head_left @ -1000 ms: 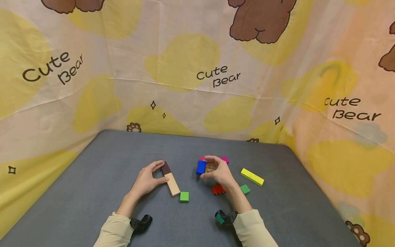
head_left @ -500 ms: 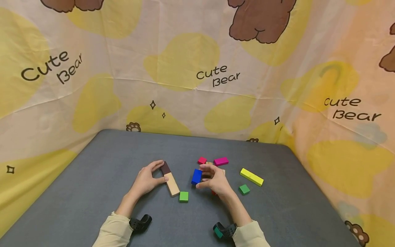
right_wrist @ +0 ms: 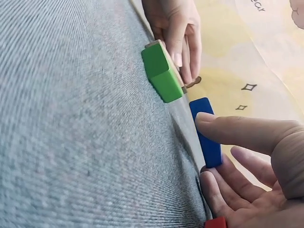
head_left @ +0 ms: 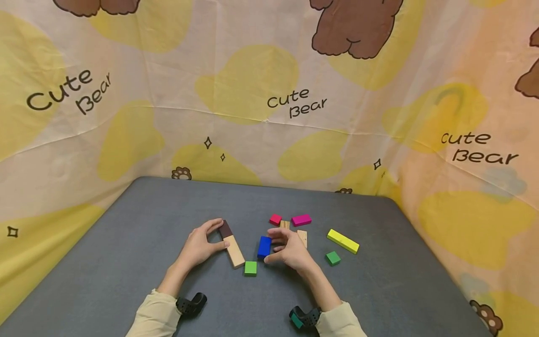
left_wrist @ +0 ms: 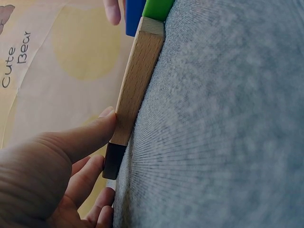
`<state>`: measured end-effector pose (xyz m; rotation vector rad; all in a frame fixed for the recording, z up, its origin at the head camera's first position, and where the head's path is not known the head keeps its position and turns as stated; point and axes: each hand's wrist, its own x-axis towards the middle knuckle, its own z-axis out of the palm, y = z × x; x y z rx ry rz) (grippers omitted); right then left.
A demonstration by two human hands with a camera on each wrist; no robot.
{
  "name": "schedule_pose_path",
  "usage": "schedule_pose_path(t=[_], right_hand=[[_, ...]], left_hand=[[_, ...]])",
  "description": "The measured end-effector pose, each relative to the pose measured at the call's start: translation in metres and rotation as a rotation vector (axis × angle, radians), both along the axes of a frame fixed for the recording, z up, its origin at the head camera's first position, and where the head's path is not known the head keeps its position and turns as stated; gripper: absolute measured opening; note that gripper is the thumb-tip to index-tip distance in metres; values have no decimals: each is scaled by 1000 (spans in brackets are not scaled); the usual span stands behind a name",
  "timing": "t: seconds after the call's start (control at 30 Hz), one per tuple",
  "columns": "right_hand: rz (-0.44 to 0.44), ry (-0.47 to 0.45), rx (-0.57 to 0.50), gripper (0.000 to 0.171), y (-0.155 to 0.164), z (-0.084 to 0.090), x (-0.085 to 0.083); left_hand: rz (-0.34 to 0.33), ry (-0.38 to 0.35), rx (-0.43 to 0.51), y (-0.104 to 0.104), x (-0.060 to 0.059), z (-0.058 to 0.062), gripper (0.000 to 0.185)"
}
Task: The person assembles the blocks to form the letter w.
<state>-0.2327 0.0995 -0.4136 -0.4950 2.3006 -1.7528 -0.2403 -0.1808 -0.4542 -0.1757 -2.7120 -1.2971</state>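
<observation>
My right hand (head_left: 291,250) pinches a blue wooden block (head_left: 264,247) between thumb and fingers, close over the table, right of a light green block (head_left: 250,268). On the left, my left hand (head_left: 199,245) touches a row of two blocks: its thumb rests against the tan block (left_wrist: 135,80), and a fingertip meets the far end of the dark brown block (head_left: 225,228). Light green stands at the tan block's near end. A red block (right_wrist: 216,222) peeks out beneath the right hand in the right wrist view; the head view hides it behind that hand.
Behind the right hand lie a pinkish-red block (head_left: 275,219), a magenta block (head_left: 301,220) and two pale wooden blocks, one (head_left: 302,238) partly covered. Farther right are a long yellow block (head_left: 343,241) and a darker green block (head_left: 332,258). A printed cloth (head_left: 240,93) hangs behind the grey table (head_left: 177,201).
My right hand has carried the blue block left and nearer to me, toward the light green block, uncovering the blocks behind. The left hand stays in place.
</observation>
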Motion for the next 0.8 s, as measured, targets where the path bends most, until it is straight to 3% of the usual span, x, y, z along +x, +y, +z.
schedule_pose_path(t=[0.4, 0.63, 0.8], right_hand=[[9, 34, 68, 69, -2, -1, -1], [33, 53, 103, 73, 2, -28, -18], [57, 74, 121, 70, 6, -34, -22]], left_hand=[[-9, -5, 2, -1, 2, 1, 74], [-4, -8, 2, 0, 2, 2, 74], [0, -9, 5, 0, 2, 2, 73]])
